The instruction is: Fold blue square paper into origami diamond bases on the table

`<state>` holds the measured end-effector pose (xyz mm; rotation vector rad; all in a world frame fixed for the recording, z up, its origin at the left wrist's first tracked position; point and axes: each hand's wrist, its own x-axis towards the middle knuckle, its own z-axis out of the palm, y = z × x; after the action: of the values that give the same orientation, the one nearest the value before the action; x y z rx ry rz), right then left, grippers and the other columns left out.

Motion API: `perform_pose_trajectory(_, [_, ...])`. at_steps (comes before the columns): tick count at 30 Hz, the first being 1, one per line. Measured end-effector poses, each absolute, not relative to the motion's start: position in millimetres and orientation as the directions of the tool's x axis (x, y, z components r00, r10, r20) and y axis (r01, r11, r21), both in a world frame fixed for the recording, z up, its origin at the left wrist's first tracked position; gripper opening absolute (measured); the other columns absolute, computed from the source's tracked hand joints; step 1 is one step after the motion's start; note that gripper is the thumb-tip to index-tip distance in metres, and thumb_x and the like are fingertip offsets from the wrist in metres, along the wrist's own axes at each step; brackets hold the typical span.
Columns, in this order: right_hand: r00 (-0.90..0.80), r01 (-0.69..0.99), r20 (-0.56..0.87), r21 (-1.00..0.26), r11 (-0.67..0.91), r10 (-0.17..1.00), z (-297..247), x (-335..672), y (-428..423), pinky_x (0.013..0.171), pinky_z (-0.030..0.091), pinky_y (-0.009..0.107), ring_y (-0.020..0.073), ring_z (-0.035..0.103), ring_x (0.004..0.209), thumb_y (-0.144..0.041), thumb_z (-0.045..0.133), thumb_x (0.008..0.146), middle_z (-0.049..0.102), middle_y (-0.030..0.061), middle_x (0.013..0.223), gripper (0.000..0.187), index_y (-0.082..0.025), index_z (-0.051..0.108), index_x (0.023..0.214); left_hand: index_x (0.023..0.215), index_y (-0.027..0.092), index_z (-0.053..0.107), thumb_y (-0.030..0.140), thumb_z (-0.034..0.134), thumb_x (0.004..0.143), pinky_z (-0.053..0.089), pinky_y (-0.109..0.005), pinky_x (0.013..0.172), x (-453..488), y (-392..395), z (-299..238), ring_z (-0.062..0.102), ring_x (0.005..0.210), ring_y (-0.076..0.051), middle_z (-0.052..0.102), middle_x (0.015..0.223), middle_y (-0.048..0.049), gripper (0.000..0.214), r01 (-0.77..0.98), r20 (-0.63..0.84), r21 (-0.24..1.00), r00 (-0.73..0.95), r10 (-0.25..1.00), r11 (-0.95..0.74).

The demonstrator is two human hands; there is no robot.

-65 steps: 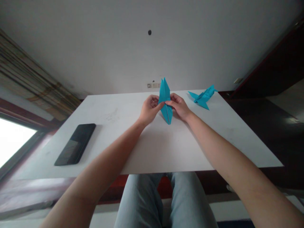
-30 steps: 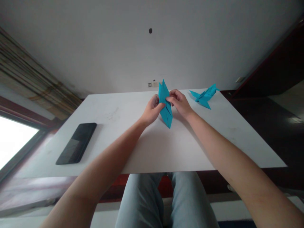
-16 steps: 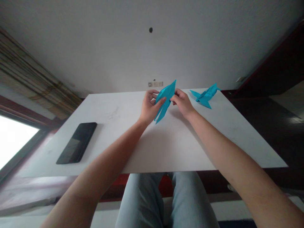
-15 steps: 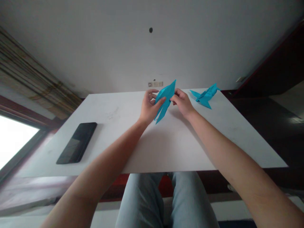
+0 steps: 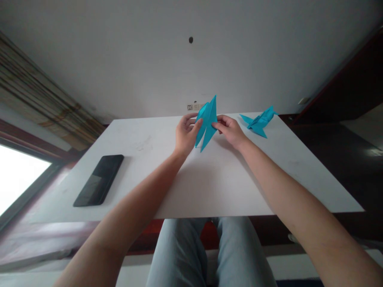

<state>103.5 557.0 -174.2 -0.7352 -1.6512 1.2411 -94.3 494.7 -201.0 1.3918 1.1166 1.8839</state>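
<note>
Paper (image 5: 211,116) has swung more upright, its top points now parted. Left hand (image 5: 186,134) pinches its left side, thumb foremost; paper sits between both hands; right hand (image 5: 231,129) grips its right edge, near the bird (image 5: 261,121).

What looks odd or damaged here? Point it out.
A dark spot on the pale wall, perhaps a hole, and grey smudges on the white table, left of the left hand; both break plain surfaces. Nothing looks spilled.
</note>
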Motion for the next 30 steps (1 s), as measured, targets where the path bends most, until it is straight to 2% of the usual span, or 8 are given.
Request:
perform_pose_trajectory(5, [-0.355,-0.107,0.414,-0.909,0.404,0.838,-178.0,102.9,561.1,0.067,0.045,0.035,0.0175,0.050,0.070,-0.067,0.102,0.080,0.062,-0.0057,0.080,0.060,-0.033,0.074,0.121,0.136,0.027,0.072,0.073,0.096,0.095,0.065,-0.025,0.070,-94.8,494.0,-199.2,0.085,0.086,-0.017,0.088,0.110,-0.0065,0.066,0.054,0.513,0.850,-0.314,0.799,-0.524])
perform_pose_trajectory(12, [-0.332,-0.091,0.437,-0.897,0.432,0.836,-173.1,104.8,554.5,0.062,0.044,0.037,0.0193,0.046,0.068,-0.075,0.100,0.084,0.059,-0.0045,0.085,0.073,-0.040,0.069,0.140,0.135,0.027,0.074,0.082,0.095,0.091,0.064,-0.026,0.070,-88.9,485.1,-192.2,0.082,0.084,-0.016,0.087,0.124,-0.0085,0.073,0.076,0.517,0.853,-0.254,0.817,-0.516])
perform_pose_trajectory(16, [-0.366,-0.135,0.436,-0.899,0.416,0.822,-170.1,103.5,552.2,0.060,0.041,0.035,0.0180,0.046,0.068,-0.081,0.100,0.080,0.059,-0.0044,0.085,0.070,-0.037,0.074,0.128,0.117,0.023,0.081,0.091,0.082,0.098,0.067,-0.031,0.080,-86.5,480.0,-187.3,0.081,0.090,-0.020,0.086,0.107,-0.0076,0.070,0.081,0.509,0.859,-0.248,0.824,-0.506])
perform_pose_trajectory(19, [-0.376,-0.172,0.442,-0.897,0.407,0.814,-170.4,102.7,552.7,0.059,0.041,0.033,0.0171,0.047,0.068,-0.083,0.100,0.078,0.060,-0.0041,0.085,0.069,-0.035,0.074,0.120,0.110,0.023,0.081,0.092,0.074,0.103,0.067,-0.033,0.086,-87.6,481.3,-187.9,0.080,0.096,-0.020,0.084,0.108,-0.0075,0.070,0.109,0.530,0.847,-0.273,0.803,-0.521])
perform_pose_trajectory(25, [-0.342,-0.140,0.445,-0.895,0.423,0.828,-171.6,104.1,553.0,0.058,0.041,0.032,0.0165,0.048,0.069,-0.078,0.099,0.083,0.061,-0.0034,0.091,0.063,-0.035,0.070,0.119,0.102,0.023,0.071,0.084,0.094,0.092,0.063,-0.027,0.076,-89.2,493.5,-196.9,0.075,0.084,-0.015,0.079,0.094,-0.0031,0.065,0.007,0.507,0.850,-0.280,0.815,-0.526])
perform_pose_trajectory(28, [-0.325,-0.142,0.451,-0.892,0.428,0.831,-170.6,104.6,553.1,0.058,0.039,0.032,0.0159,0.047,0.067,-0.076,0.100,0.082,0.062,-0.0034,0.091,0.061,-0.035,0.070,0.118,0.103,0.024,0.067,0.084,0.096,0.089,0.062,-0.026,0.074,-89.1,496.4,-198.3,0.074,0.082,-0.014,0.079,0.097,-0.0033,0.068,-0.024,0.496,0.853,-0.275,0.824,-0.521])
perform_pose_trajectory(30, [-0.311,-0.142,0.450,-0.893,0.428,0.837,-169.8,104.4,553.5,0.058,0.039,0.032,0.0161,0.047,0.067,-0.076,0.100,0.081,0.062,-0.0033,0.091,0.062,-0.035,0.070,0.117,0.107,0.024,0.066,0.084,0.094,0.091,0.062,-0.026,0.073,-88.2,494.6,-197.0,0.074,0.082,-0.013,0.078,0.100,-0.0031,0.067,-0.012,0.492,0.858,-0.272,0.827,-0.514])
